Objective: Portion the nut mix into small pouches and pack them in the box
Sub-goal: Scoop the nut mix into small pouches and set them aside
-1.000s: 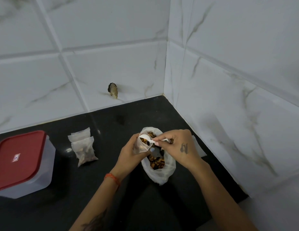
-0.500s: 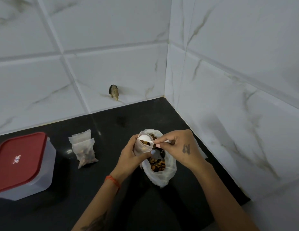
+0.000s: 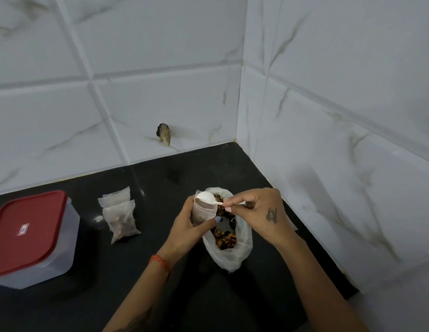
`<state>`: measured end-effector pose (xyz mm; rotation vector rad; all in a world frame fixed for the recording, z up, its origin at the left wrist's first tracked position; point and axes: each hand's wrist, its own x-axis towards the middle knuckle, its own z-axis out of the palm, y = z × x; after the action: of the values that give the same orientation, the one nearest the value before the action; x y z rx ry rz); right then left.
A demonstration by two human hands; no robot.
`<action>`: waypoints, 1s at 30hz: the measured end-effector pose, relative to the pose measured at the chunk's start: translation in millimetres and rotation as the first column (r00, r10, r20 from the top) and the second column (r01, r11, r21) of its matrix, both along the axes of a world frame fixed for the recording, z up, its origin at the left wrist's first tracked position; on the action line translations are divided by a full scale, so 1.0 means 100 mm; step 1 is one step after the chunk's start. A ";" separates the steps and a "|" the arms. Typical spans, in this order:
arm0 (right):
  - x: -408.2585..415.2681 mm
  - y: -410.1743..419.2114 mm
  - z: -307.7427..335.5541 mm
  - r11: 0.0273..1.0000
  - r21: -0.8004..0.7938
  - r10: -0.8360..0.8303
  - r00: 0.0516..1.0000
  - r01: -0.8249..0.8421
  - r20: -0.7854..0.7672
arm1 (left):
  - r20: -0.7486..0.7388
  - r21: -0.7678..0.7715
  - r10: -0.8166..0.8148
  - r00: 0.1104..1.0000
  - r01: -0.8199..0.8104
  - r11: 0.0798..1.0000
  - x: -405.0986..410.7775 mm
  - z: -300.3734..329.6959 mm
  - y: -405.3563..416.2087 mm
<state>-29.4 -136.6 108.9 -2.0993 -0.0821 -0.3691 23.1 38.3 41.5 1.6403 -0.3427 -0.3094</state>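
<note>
Desk: black, glossy. Wall tiles: white w/ grey-brown marble veining. Box: translucent whitish body, red lid w/ small white-red-blue label. Spoon: white. Nut mix: brown, some black pcs, in milky-white bag. Filled pouches: cloudy white, brownish contents. Left wrist band: orange. Right hand: dark tattoo on back.
</note>
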 end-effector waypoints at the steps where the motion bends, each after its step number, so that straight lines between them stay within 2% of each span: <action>1: -0.01 0.00 0.01 1.000 0.022 -0.009 1.000 0.009 -0.020 | 0.004 0.000 0.007 1.000 -0.007 1.000 0.00 -0.01 0.00; 3: -0.02 0.00 0.03 0.988 0.150 -0.019 0.990 0.040 -0.137 | 0.013 0.003 0.018 1.000 -0.018 1.000 0.00 -0.01 0.01; 4: -0.03 0.00 0.04 0.959 0.274 -0.012 0.980 0.067 -0.198 | 0.019 0.008 0.022 1.000 -0.022 1.000 0.00 -0.01 0.02; 6: -0.05 0.00 0.04 0.837 0.526 0.002 0.960 0.152 -0.280 | 0.032 0.025 0.026 0.999 -0.027 0.999 0.01 -0.02 0.04; 7: -0.05 -0.01 0.03 0.783 0.589 -0.014 0.952 0.200 -0.305 | 0.029 0.032 0.030 0.999 -0.031 0.999 0.00 -0.03 0.06; 10: -0.05 -0.06 -0.03 0.703 0.648 -0.057 0.931 0.294 -0.360 | 0.002 0.056 0.062 0.998 -0.062 0.997 -0.01 -0.08 0.14; 14: -0.06 -0.11 -0.15 0.641 0.674 -0.078 0.905 0.367 -0.418 | -0.040 0.071 0.098 0.994 -0.095 0.993 -0.05 -0.21 0.26; 17: -0.08 -0.07 -0.20 0.666 0.686 -0.059 0.937 0.293 -0.344 | -0.054 0.107 0.093 0.994 -0.087 0.990 -0.08 -0.24 0.29; 19: -0.08 -0.01 -0.19 0.783 0.598 -0.004 0.961 0.174 -0.275 | -0.051 0.104 0.082 0.995 -0.076 0.992 -0.09 -0.24 0.29; 20: -0.09 0.02 -0.19 0.871 0.479 0.018 0.968 0.107 -0.248 | -0.048 0.096 0.075 0.996 -0.071 0.993 -0.09 -0.23 0.29; 21: -0.09 0.06 -0.22 0.957 0.288 0.024 0.978 0.037 -0.206 | -0.039 0.092 0.070 0.997 -0.066 0.994 -0.08 -0.22 0.28; 22: -0.08 0.11 -0.24 0.998 0.069 0.024 0.990 -0.014 -0.137 | -0.026 0.095 0.064 0.998 -0.062 0.994 -0.08 -0.22 0.28; 23: -0.08 0.16 -0.27 0.994 -0.106 0.032 0.999 -0.036 -0.037 | -0.010 0.099 0.057 0.998 -0.056 0.994 -0.08 -0.21 0.27; 24: -0.09 0.20 -0.29 0.978 -0.203 0.051 0.997 -0.039 0.054 | 0.000 0.100 0.052 0.999 -0.052 0.994 -0.08 -0.19 0.27; 26: -0.09 0.22 -0.27 0.962 -0.269 0.078 0.985 -0.035 0.152 | -0.001 0.099 0.058 0.998 -0.058 0.993 -0.08 -0.17 0.26; 29: -0.06 0.15 -0.26 0.921 -0.382 0.124 0.986 -0.072 0.112 | 0.018 0.113 0.062 0.998 -0.064 0.992 -0.08 -0.15 0.27; 30: -0.07 0.15 -0.27 0.925 -0.376 0.111 0.985 -0.053 0.134 | 0.021 0.116 0.062 0.998 -0.064 0.991 -0.08 -0.14 0.27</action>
<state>-35.9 -122.1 82.2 -2.4287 -0.3555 -0.4944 15.4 65.3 27.1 1.7658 -0.2905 -0.2718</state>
